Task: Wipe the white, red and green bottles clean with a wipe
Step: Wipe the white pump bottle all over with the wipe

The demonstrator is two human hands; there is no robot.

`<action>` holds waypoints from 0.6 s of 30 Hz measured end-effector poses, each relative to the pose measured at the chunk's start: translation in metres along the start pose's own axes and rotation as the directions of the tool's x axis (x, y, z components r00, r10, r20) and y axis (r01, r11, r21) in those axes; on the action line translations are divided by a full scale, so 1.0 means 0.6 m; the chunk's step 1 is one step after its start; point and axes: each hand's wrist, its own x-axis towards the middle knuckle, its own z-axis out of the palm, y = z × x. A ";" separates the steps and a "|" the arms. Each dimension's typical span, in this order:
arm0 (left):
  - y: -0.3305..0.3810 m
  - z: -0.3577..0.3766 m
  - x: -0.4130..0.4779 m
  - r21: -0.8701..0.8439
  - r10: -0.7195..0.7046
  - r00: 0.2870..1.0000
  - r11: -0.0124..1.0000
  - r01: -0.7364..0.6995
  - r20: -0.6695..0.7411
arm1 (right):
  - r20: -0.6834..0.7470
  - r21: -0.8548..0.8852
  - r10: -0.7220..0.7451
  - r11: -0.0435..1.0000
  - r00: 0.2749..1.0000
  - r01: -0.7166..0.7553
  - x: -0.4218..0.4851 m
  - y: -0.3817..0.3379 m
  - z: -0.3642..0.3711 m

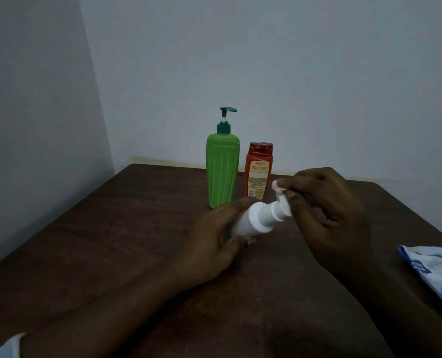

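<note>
My left hand (214,236) grips the white bottle (258,219), which lies tilted above the table with its pump end pointing up and to the right. My right hand (328,213) pinches a small crumpled wipe (355,188) against the pump tip. Behind them a green pump bottle (222,169) stands upright on the table. A red bottle (258,169) with a red cap stands just to its right, close beside it.
The dark brown wooden table (111,241) sits in a room corner, with walls at the left and back. A blue and white wipe pack (437,270) lies at the table's right edge.
</note>
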 end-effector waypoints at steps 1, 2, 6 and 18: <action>-0.001 0.001 0.001 -0.002 -0.003 1.000 1.000 0.003 -0.019 | 0.006 0.006 0.004 1.000 1.000 -0.004 -0.001 0.000 0.000; -0.003 0.001 0.003 -0.016 -0.009 0.999 1.000 0.008 -0.039 | 0.015 0.014 0.006 1.000 1.000 -0.007 -0.002 0.000 0.001; -0.006 -0.003 0.006 -0.033 -0.015 0.997 0.999 0.013 -0.080 | 0.024 0.043 0.006 0.999 1.000 -0.007 -0.003 0.000 0.002; 0.017 -0.009 -0.009 -0.235 -0.061 0.998 0.970 0.067 0.031 | 0.024 0.330 0.363 0.877 0.931 -0.350 0.002 -0.013 0.008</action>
